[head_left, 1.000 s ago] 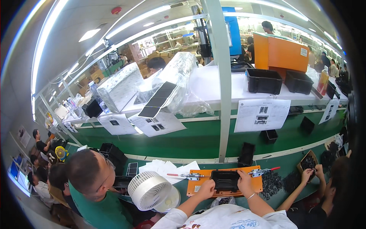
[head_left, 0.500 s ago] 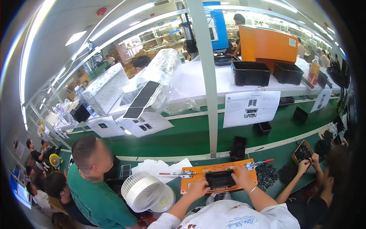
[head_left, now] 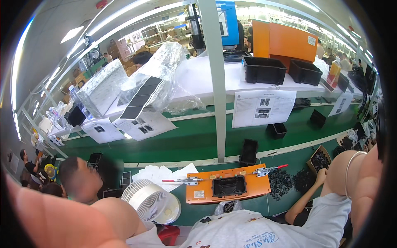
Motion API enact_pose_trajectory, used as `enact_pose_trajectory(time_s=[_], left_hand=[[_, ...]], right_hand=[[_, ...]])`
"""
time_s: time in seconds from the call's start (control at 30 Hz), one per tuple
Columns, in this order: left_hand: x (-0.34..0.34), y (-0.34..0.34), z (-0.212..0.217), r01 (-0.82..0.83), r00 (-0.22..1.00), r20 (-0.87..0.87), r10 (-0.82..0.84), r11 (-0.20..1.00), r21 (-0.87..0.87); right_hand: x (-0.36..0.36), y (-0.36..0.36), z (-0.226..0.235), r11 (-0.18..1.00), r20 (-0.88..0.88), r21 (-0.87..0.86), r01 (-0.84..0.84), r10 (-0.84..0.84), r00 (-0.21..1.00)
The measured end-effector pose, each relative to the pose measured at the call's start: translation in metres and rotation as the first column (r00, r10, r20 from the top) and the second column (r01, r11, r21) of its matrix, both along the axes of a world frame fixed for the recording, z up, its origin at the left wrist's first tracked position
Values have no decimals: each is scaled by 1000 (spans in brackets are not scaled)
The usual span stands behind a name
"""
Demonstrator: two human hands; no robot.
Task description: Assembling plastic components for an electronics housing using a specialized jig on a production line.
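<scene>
Head view: orange fixture (head_left: 227, 188) with black part (head_left: 228, 186) lies long axis left-right.

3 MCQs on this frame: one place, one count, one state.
1. Where is the fan from the orange jig? A left; B right; C on top.
2. Black bins on the white shelf? A one; B two; C four.
3. The jig is: A gripped by hands; B untouched; C under paper.

A: the fan stands left of the jig.
B: two bins sit side by side on the shelf.
B: nothing rests on the jig, and its top is uncovered.
</scene>
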State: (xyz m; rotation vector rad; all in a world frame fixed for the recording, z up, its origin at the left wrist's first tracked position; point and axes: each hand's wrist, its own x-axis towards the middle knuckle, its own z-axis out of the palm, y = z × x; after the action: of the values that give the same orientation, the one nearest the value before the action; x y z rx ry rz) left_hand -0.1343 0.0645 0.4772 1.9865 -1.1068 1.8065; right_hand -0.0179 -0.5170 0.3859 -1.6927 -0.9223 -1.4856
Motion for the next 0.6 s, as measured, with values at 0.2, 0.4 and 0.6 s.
enact_pose_trajectory(time_s=[0.2,0.4,0.6], left_hand=[[-37,24,-11,-53,992,110,55,998,-24],[-44,13,-14,-59,959,271,81,994,-89],[-29,-13,-4,-24,938,341,56,995,-97]], right_hand=[[-1,-159,-53,994,120,-58,-96,102,988],[-15,-72,8,977,281,-167,-134,177,943],[-11,-216,-22,967,352,-216,-133,204,914]])
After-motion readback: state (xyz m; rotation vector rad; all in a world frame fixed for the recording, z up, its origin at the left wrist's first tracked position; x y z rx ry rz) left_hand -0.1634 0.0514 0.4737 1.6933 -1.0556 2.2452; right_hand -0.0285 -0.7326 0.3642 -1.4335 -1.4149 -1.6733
